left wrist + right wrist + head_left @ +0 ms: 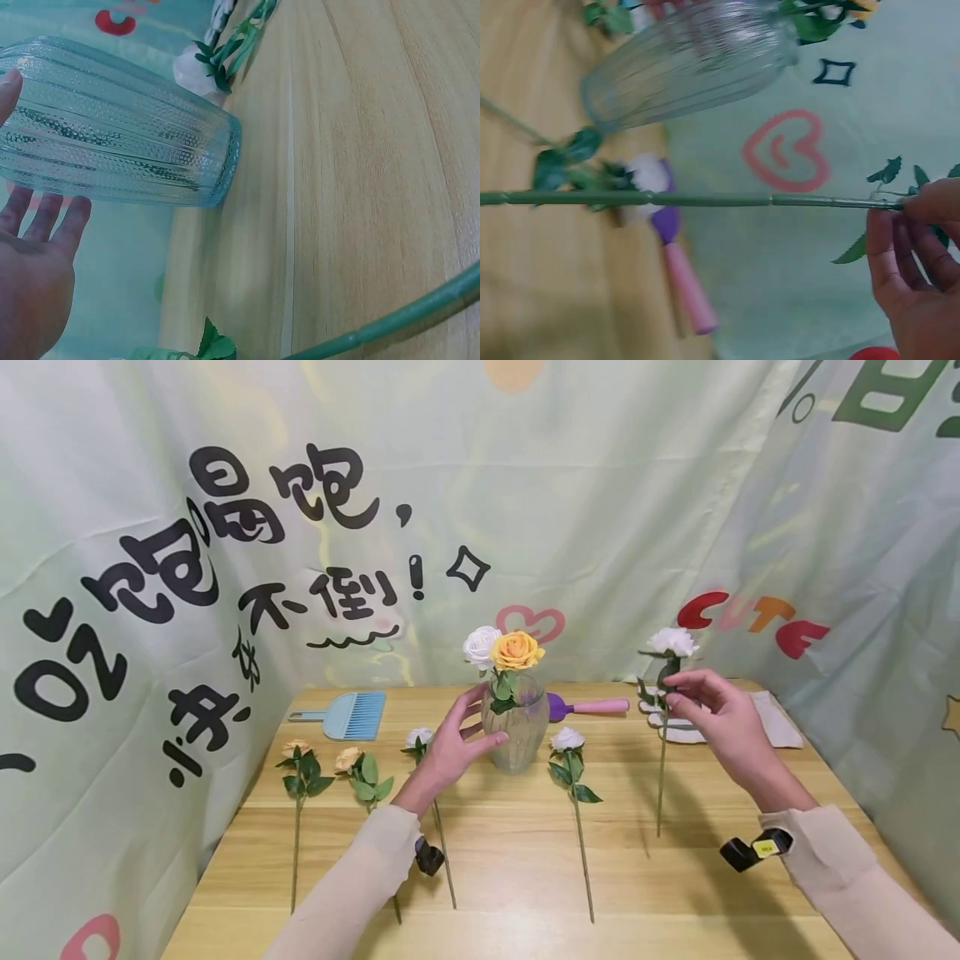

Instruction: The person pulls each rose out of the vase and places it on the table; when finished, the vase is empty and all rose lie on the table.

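Observation:
My left hand (450, 743) holds the clear ribbed glass vase (516, 735) from its left side, thumb across the front and fingers on the far side. A white rose (480, 647) and a yellow-orange rose (517, 651) stand in the vase, their blooms above its rim. To the right, my right hand (716, 714) pinches the upper stem of another white flower (672, 642) between thumb and fingers. Its green stem (705, 199) hangs nearly straight down, bloom at the top. In the left wrist view, the vase base (229, 161) stands at the wooden tabletop.
Two orange roses (297, 750) (348, 758) and a white rose (418, 737) lie left of the vase; another white rose (567, 740) lies right of it. Behind are a blue brush and dustpan (356, 716), a purple tool with pink handle (600, 706), and a white cloth (776, 720) near a printed curtain.

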Tool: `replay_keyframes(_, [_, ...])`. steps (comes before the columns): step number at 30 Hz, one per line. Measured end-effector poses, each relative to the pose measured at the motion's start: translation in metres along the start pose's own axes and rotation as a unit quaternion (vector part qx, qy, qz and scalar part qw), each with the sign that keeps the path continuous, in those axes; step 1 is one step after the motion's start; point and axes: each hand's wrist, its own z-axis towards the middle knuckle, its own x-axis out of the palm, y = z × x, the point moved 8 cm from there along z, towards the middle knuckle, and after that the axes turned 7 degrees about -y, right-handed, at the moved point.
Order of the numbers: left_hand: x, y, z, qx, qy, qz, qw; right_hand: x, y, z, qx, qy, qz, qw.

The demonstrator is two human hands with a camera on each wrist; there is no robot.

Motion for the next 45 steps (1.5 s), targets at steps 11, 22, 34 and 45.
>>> replay_keyframes(11, [-0.002, -0.002, -0.001, 0.0, -0.001, -0.004, 1.0, 0.028, -0.076, -0.034, 0.09, 0.102, -0.044, 0.99])
replay_keyframes(22, [0.001, -0.002, 0.0, 0.0, 0.002, -0.002, 1.0, 0.047, -0.117, -0.048, 0.128, 0.114, -0.063, 0.983])
replay_keyframes(34, [0.001, -0.002, 0.0, -0.003, 0.004, -0.007, 1.0, 0.056, -0.128, -0.06, 0.137, 0.14, -0.145, 0.97])
replay_keyframes(45, [0.0, 0.0, 0.0, -0.003, 0.001, -0.003, 1.0, 0.053, -0.124, -0.059, 0.105, 0.118, -0.169, 0.973])
